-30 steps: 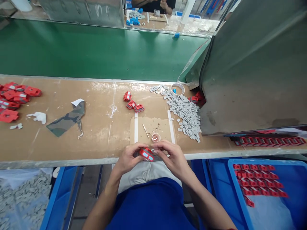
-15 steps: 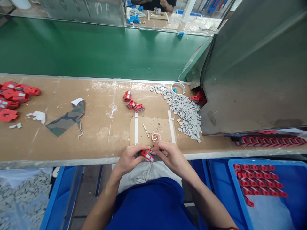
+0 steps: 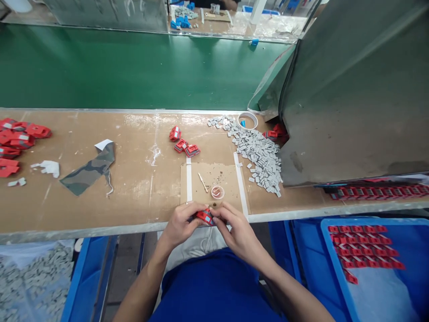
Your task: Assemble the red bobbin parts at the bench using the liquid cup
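A red toy car body with grey and pale window patches is held just over the table's front edge. My left hand is closed round its left end, thumb below and fingers above. My right hand is closed too, its thumb and fingertips pinched against the right end; whether a small piece sits between them is hidden. Just beyond my hands, a small round cup of reddish-brown stuff and a thin white stick lie on a taped cardboard sheet. Several red car bodies lie farther back.
Small grey tiles are heaped to the right, with a tape roll behind. Camouflage cloth and red parts lie left. A metal panel bounds the right. Rows of red parts fill part of a blue tray.
My right fingertips have come closer against the car body's right end, and the body has turned slightly in my left hand. The camera view has shifted a little.
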Demonstrator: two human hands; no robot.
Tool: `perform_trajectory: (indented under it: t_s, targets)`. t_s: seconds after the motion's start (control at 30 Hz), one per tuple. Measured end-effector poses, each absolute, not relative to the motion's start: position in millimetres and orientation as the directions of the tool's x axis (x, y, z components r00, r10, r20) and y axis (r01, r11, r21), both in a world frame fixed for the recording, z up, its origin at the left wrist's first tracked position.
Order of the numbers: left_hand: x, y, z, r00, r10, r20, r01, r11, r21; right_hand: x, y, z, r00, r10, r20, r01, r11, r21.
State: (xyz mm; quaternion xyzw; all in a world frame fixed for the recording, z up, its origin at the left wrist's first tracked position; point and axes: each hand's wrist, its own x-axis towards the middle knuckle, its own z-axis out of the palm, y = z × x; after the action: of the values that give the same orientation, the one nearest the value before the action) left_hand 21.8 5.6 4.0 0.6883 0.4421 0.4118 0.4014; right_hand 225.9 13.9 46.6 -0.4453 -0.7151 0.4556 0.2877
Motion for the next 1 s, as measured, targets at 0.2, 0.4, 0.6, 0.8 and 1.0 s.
perform_trajectory:
  t_s: [0.2, 0.4, 0.6, 0.8, 1.0]
  targets:
    - [23.1, 9.6, 5.8, 0.353, 0.883, 0.31, 0.234, -0.404, 0.884, 235.3, 23.5, 38.6, -0.479, 0.856, -0.193, 0.237, -0.086, -0.968]
    - [20.6, 10.8, 4.3, 0.4, 0.879, 0.258, 0.238, -0.372, 0.897, 239.6, 24.5, 43.5, -0.507, 0.811, -0.292, 0.239, -0.193, -0.952]
    - [21.2, 11.2, 1.9, 0.444, 0.853, 0.276, 0.202, -0.395, 0.896, 239.0, 23.0, 43.6, -0.55, 0.74, -0.387, 0.2, -0.334, -0.921]
    - [17.4, 10.9, -0.2, 0.514, 0.798, 0.315, 0.215, -0.475, 0.853, 233.7, 18.6, 37.6, -0.539, 0.718, -0.44, 0.173, -0.417, -0.892]
    - [16.1, 11.5, 2.4, 0.537, 0.782, 0.316, 0.226, -0.494, 0.839, 237.3, 17.9, 39.1, -0.554, 0.726, -0.406, 0.171, -0.379, -0.91]
